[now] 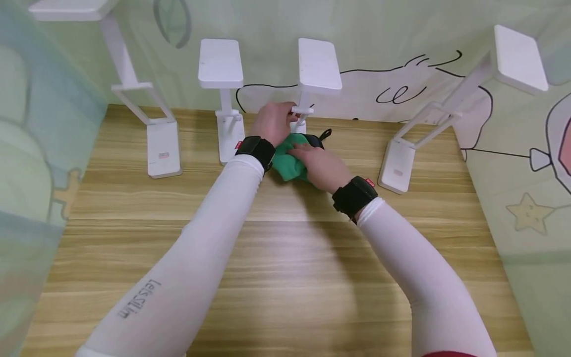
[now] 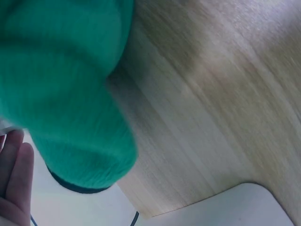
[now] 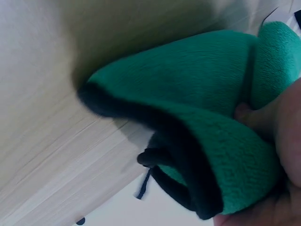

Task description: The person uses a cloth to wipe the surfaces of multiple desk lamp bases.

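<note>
A white desk lamp (image 1: 318, 64), right of centre at the back, is steadied by my left hand (image 1: 273, 121), whose fingers pinch its folding arm near the hinge. My right hand (image 1: 327, 166) grips a green cloth (image 1: 285, 161) with dark edging at the foot of that lamp. The bunched cloth hides much of the lamp's base. In the right wrist view, the thumb presses into the folded cloth (image 3: 188, 70) and a small dark loop hangs from its edge. The left wrist view has the left fingers (image 2: 21, 174) beside the cloth.
Another white lamp (image 1: 220, 64) stands just left of my left hand. Further white lamps stand at the far left (image 1: 162, 148) and right (image 1: 397, 166). A cartoon-printed sheet (image 1: 379, 39) rises behind the wood-grain table (image 1: 285, 277) and along both sides.
</note>
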Available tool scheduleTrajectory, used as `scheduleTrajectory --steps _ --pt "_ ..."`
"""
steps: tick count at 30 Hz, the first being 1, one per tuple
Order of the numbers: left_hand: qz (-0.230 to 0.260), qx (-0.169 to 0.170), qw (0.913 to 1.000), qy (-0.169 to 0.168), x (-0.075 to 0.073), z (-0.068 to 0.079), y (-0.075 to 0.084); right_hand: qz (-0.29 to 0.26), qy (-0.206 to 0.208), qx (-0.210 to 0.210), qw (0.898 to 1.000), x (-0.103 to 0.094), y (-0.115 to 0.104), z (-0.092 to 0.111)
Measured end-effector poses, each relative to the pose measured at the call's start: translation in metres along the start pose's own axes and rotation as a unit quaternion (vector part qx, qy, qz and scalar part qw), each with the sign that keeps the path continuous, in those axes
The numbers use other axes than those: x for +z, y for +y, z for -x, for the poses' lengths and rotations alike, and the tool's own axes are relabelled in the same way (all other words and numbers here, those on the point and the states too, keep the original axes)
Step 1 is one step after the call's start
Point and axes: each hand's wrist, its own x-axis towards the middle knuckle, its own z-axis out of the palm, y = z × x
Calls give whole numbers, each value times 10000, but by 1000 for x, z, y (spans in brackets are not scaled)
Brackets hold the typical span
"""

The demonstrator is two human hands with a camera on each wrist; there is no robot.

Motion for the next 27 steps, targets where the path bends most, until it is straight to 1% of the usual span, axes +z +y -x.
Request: scheduleTrajectory --steps 5,10,12,15,20,23,27 --pt "-15 -48 10000 -51 0 -1 1 59 -205 -87 9997 1 -7 14" --pt "-11 -50 10000 -20 0 0 0 170 -308 -259 9990 4 -13 15" --pt "1 -21 10000 16 1 0 1 122 -310 -319 9989 4 -15 11" --pt "25 6 10000 49 0 0 -1 39 -239 -470 9986 4 -16 0" --pt "-39 68 9999 111 -1 0 -3 -21 149 -688 9975 4 -5 -22" --pt "-82 90 9998 163 -1 0 -3 -15 369 -591 9976 1 4 -31" --pt "-21 55 9999 112 -1 0 -4 27 335 -335 9989 -3 10 -34"
